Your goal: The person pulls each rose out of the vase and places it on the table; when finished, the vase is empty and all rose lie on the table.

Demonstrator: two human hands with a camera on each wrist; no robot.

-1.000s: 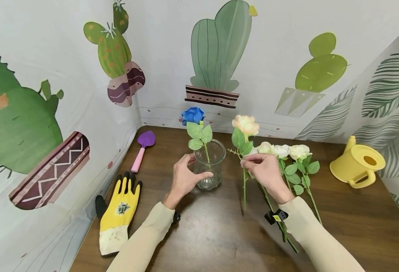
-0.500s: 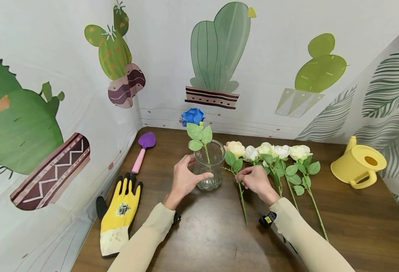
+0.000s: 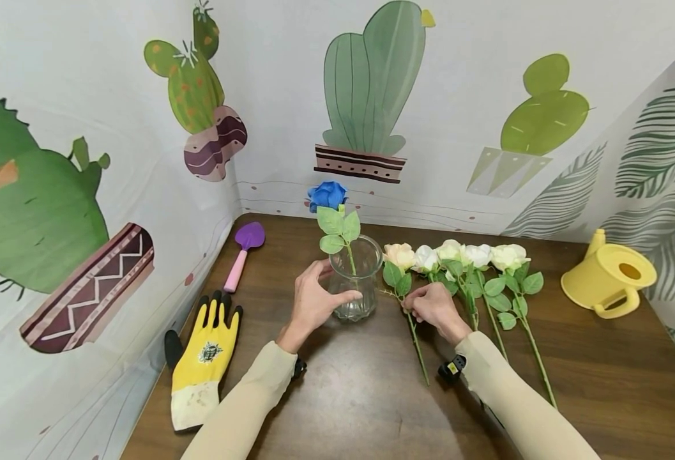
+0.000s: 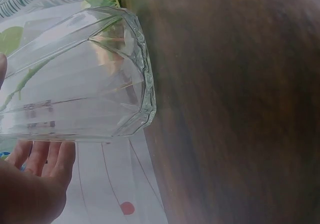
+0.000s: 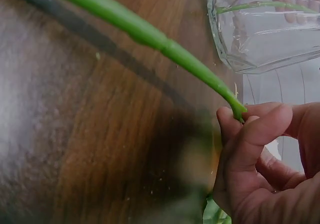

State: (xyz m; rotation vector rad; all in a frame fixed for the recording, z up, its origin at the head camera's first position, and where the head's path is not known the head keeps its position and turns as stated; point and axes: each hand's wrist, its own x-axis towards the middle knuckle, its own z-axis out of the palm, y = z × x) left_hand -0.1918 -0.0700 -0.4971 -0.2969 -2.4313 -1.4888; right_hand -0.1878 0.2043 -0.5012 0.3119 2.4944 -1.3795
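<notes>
My left hand (image 3: 313, 300) holds the clear glass vase (image 3: 366, 295), thumb across its front and fingers around the far left side. In the left wrist view the fingers (image 4: 52, 156) touch the glass vase wall. A blue rose (image 3: 327, 195) stands in the vase, leaning left. My right hand (image 3: 436, 306) pinches the stem of a peach rose (image 3: 399, 255) just below its leaves. The rose is low by the table, right of the vase, its stem end pointing towards me. In the right wrist view thumb and fingertips meet on the green stem (image 5: 165, 44).
Several white and cream roses (image 3: 508, 258) lie in a row right of the peach one. A yellow watering can (image 3: 607, 275) stands at the far right. To the left are a purple trowel (image 3: 249, 236) with a pink handle and a yellow work glove (image 3: 205, 351).
The peach rose came down from nearly upright to beside the white roses, my right hand lowering it. Lately its stem end swung slightly right. My left hand stays on the vase.
</notes>
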